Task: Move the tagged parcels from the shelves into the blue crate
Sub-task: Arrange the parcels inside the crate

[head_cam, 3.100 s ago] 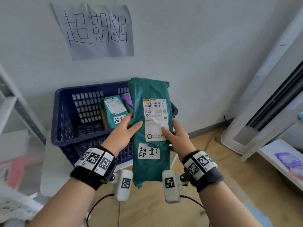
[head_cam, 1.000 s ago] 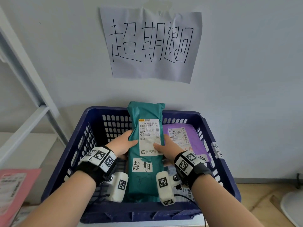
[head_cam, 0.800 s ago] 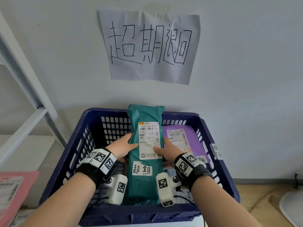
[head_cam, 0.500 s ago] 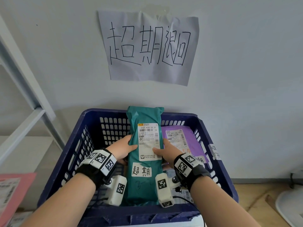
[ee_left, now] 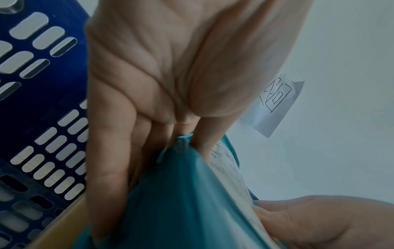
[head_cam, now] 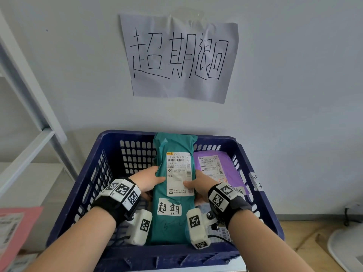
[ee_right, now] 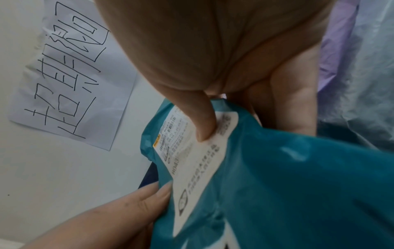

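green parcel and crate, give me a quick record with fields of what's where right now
held item: green parcel, handwritten tag on its front
left hand: grips the parcel's left edge
right hand: grips its right edge, thumb on the shipping label
position: parcel inside the blue crate, far end leaning at the back wall
also in crate: purple parcel, to the right

**Materials and finishes at the crate**

I see a teal parcel (head_cam: 172,222) in smooth, slightly glossy plastic film, creased, with matt paper labels. The blue crate (head_cam: 110,193) looks like hard moulded plastic with a dull sheen. Beside it, the purple parcel (head_cam: 231,169) is soft, wrinkled film. The wall sign (head_cam: 178,55) is crumpled matt paper. The floor (head_cam: 306,236) looks wooden.
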The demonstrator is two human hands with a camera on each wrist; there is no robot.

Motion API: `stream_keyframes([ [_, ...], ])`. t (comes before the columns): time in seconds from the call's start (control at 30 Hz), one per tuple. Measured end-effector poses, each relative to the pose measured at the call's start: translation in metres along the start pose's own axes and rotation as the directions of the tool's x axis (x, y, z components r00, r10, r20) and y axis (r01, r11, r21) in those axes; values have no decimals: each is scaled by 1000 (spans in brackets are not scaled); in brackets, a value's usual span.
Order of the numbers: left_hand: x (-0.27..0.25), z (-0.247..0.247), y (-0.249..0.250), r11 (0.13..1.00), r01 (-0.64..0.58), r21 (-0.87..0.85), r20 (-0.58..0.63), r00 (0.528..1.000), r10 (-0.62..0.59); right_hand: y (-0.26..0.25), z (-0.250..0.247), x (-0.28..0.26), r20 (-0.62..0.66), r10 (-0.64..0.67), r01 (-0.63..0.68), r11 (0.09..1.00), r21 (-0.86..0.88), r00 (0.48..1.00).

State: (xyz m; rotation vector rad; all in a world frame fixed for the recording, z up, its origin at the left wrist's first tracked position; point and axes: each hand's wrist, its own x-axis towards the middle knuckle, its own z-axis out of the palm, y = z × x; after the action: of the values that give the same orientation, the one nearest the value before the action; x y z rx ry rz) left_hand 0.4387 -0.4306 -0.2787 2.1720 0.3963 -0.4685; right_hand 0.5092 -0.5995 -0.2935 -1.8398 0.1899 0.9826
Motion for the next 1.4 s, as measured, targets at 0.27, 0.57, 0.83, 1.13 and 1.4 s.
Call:
stream_keyframes([
  [0.27, 3, 2, 0, 999, -2, 51, -12, 1000, 3, -3, 4, -5, -50, 0, -5, 994, -110, 999],
  [0.57, -1, -3, -2, 970, -169, 174, -161, 967, 197, -13, -1, -16, -131, -406, 306, 832, -463, 904],
  [0.83, -1, 0, 3, 808, -132, 574, -108, 966, 234, -30, 4, -23, 36, -565, 342, 445, -828, 824],
  [1.13, 7, -5, -2, 797, -93, 597, 13, 994, 107, -28, 13, -13, 141, -376, 274, 330, -903, 916],
  [1.4, 14, -7, -2, 826, -106, 553, 42, 994, 100, -29, 13, -4, 144, -342, 267, 347, -899, 929],
])
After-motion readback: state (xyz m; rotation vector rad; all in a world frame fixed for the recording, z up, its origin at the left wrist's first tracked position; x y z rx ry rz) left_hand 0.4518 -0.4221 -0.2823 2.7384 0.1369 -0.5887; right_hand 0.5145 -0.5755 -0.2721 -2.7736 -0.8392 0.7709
